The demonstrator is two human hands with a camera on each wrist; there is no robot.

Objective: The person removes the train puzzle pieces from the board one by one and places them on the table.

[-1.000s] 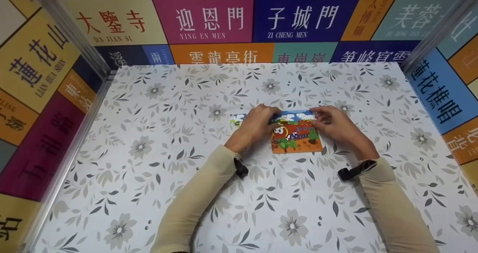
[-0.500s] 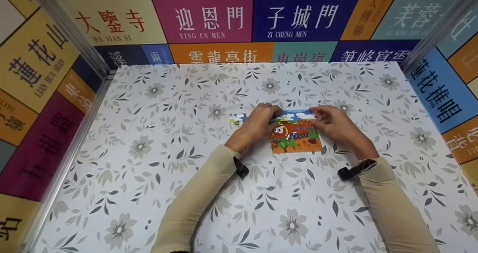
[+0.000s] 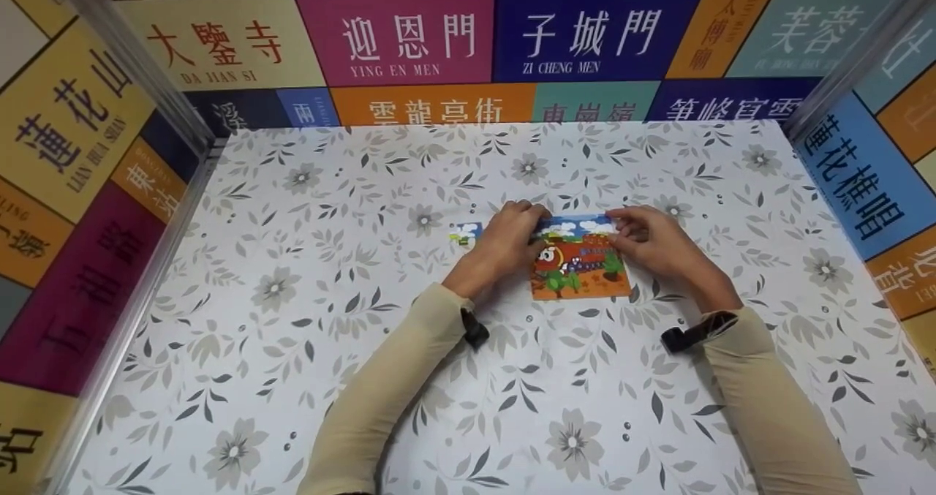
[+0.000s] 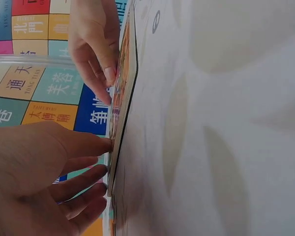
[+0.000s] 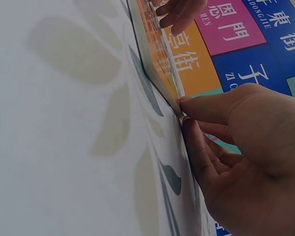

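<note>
A thin square picture jigsaw puzzle (image 3: 581, 268) lies on the table, showing a red cartoon train on orange ground under blue sky. At its upper left corner my left hand (image 3: 508, 239) grips the edge, thumb and forefinger close together. The right hand (image 3: 652, 240) pinches the upper right corner. In the right wrist view, that hand (image 5: 250, 142) has its thumb on the corner and a finger against the rim. In the left wrist view, the left hand's fingertips (image 4: 104, 171) meet the side. Left of the left hand lies a small piece with clouds (image 3: 466, 232), partly hidden.
A white cloth with grey flowers and leaves covers the table (image 3: 292, 378). Upright panels with coloured lettered tiles (image 3: 409, 38) stand behind and at both sides. Each wrist carries a black strap with a small camera (image 3: 475, 333).
Both hands keep their places at the puzzle's upper corners. Only very slight shifts of the left hand and the view show.
</note>
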